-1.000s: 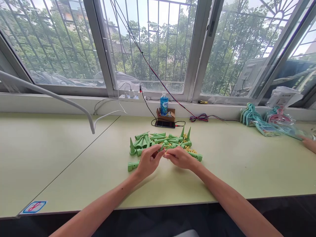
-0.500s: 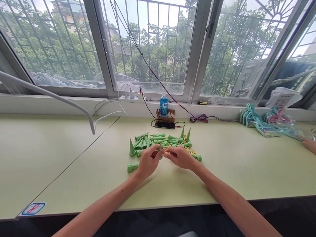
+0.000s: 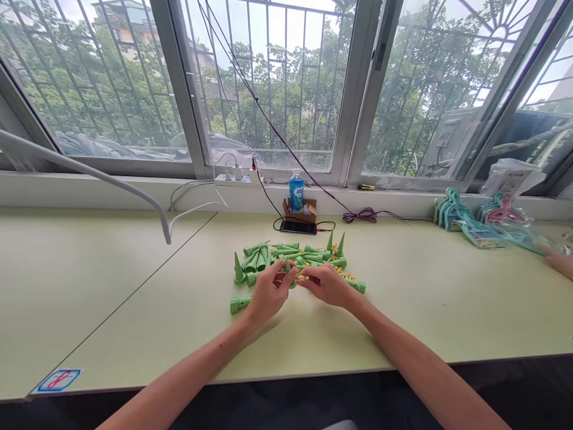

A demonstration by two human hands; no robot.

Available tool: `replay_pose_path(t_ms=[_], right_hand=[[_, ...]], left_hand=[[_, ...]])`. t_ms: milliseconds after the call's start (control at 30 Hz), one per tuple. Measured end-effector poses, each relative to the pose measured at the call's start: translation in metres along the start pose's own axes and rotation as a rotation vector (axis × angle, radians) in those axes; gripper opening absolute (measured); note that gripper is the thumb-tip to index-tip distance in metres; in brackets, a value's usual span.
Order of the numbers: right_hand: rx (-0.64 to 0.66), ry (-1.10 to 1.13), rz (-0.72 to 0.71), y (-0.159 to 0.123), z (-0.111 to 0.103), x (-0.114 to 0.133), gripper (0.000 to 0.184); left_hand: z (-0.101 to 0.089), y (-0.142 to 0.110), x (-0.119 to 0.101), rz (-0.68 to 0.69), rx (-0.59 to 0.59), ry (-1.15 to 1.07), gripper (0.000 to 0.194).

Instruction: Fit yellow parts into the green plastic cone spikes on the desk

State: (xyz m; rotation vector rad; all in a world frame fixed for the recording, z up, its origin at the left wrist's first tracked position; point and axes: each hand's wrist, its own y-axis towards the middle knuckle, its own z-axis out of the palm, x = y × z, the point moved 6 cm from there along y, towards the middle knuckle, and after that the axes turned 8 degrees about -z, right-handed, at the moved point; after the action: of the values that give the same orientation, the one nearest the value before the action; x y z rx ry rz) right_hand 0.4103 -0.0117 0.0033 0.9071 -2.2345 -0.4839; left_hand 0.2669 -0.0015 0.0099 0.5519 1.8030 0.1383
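Observation:
My left hand [image 3: 267,294] is closed around a green plastic cone-shaped spike [image 3: 287,266], its tip pointing up past my fingers. Pinched in the fingertips of my right hand [image 3: 329,285] is a small yellow piece [image 3: 300,277], right beside the spike; whether the two touch I cannot tell. Just beyond both hands lies a pile of similar green spikes [image 3: 262,261], most on their sides and a few standing point up. Small yellow parts [image 3: 350,276] are scattered among them. One green spike [image 3: 240,304] lies left of my left hand, partly covered by it.
Behind the pile, a phone [image 3: 298,227] with a cable lies before a cardboard box [image 3: 308,216] and a blue bottle [image 3: 296,192]. Bagged hangers [image 3: 452,210] sit at the right, near another person's hand [image 3: 559,261]. A white tube [image 3: 134,182] hangs at left.
The spike in my left hand has tilted slightly to the left. More of the yellow piece shows between my hands, which have barely moved.

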Motion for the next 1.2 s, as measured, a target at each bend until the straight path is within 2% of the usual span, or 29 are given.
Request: replay_pose_path(t_ms=[267, 633, 1200], right_hand=[[-0.048, -0.020, 0.011, -0.0005, -0.0030, -0.0064, 0.031], [-0.076, -0.017, 0.006, -0.0012, -0.0045, -0.0090, 0.029], [-0.081, -0.015, -0.026, -0.0011, -0.0056, -0.0077, 0.021]], left_hand=[[0.0031, -0.0004, -0.0025, 0.014, 0.081, 0.036, 0.014], [0.0055, -0.0024, -0.0085, 0.126, 0.075, 0.134, 0.008], [0.0075, -0.0021, -0.0024, 0.167, 0.067, 0.183, 0.011]])
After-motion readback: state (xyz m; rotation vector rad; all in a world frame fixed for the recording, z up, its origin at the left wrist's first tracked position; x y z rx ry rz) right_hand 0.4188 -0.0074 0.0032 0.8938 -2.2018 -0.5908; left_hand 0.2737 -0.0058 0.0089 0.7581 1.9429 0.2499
